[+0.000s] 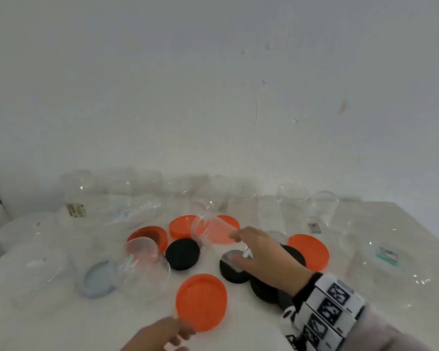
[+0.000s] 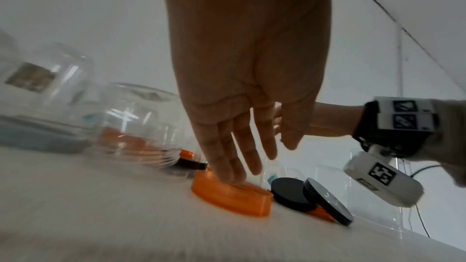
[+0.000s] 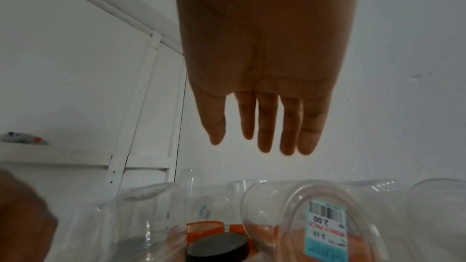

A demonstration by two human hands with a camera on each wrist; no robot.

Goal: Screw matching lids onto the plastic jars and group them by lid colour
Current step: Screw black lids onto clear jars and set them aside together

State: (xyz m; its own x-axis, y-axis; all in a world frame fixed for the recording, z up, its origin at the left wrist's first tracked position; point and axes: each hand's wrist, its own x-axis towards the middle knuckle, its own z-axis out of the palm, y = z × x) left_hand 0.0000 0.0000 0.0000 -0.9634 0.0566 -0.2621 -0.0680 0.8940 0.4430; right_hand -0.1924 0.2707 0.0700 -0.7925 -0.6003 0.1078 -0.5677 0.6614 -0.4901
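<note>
Orange lid [image 2: 230, 196] under left hand [image 2: 242, 79]; right hand [image 3: 262, 67] spread above jars

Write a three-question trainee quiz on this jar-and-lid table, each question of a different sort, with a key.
1. True or false: the left hand has its fingers on the near orange lid.
2. Multiple choice: the right hand is A) gripping a black lid, B) open, reaching over the tipped clear jar, C) curled into a fist.
3. Fill in: the loose lid to the left, partly behind a clear jar lying on its side, is ____ in colour.

Key: 1 true; 2 B; 3 grey.
</note>
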